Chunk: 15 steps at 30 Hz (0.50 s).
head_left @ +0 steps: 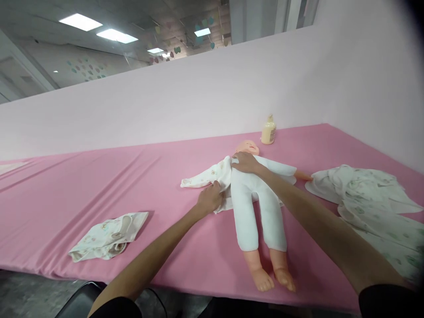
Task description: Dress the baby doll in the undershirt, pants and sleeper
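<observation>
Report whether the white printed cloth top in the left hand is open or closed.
Open: the top is not closed over the white cloth-bodied doll, whose belly shows uncovered.

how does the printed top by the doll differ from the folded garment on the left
The printed top lies spread, one sleeve stretched out; the folded garment is compact. The left hand grasps the printed top, while the folded garment lies untouched. Both are pale with small prints.

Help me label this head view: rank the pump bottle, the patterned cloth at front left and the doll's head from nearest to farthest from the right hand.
1. Doll's head, just beyond the right hand.
2. Pump bottle, farther back, slightly right.
3. Patterned cloth, at front left.
</observation>
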Available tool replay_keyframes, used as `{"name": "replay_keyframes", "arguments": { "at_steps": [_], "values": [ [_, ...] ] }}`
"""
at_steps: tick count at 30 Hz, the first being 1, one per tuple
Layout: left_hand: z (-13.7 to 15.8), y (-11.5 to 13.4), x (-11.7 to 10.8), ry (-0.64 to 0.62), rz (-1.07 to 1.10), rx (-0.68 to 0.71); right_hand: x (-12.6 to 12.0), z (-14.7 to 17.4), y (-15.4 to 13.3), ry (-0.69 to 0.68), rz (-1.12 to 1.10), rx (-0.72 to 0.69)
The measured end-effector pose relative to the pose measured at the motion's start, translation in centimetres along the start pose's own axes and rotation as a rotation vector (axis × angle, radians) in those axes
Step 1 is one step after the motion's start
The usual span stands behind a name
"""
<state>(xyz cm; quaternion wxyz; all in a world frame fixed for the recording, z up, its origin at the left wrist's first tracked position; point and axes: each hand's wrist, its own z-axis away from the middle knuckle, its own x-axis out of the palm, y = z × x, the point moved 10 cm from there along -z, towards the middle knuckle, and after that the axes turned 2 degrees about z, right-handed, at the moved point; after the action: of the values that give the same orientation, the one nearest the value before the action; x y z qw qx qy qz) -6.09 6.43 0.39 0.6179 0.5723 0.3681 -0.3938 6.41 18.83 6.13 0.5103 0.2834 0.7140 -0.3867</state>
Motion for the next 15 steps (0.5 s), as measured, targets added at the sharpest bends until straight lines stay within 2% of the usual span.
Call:
{"name": "replay_keyframes", "arguments": {
  "at_steps": [3, 8, 12, 15],
  "values": [
    [-0.8, 1.3, 0.8, 0.067, 0.179, 0.07, 0.0, 0.0, 0.0, 0.003, 0.001, -0.001],
    [-1.0, 3.5, -1.2, 0.27, 0.429, 0.151, 0.1, -0.1, 0.2, 0.014, 0.006, -0.006],
    [-0.7, 3.9, -1.7, 0.207, 0.573, 0.147, 0.1, -0.2, 0.1, 0.018, 0.013, -0.008],
    [-0.6, 3.3, -1.7, 0.107, 0.701, 0.074, -0.1, 0.1, -0.2, 0.031, 0.017, 0.0]
  ]
}}
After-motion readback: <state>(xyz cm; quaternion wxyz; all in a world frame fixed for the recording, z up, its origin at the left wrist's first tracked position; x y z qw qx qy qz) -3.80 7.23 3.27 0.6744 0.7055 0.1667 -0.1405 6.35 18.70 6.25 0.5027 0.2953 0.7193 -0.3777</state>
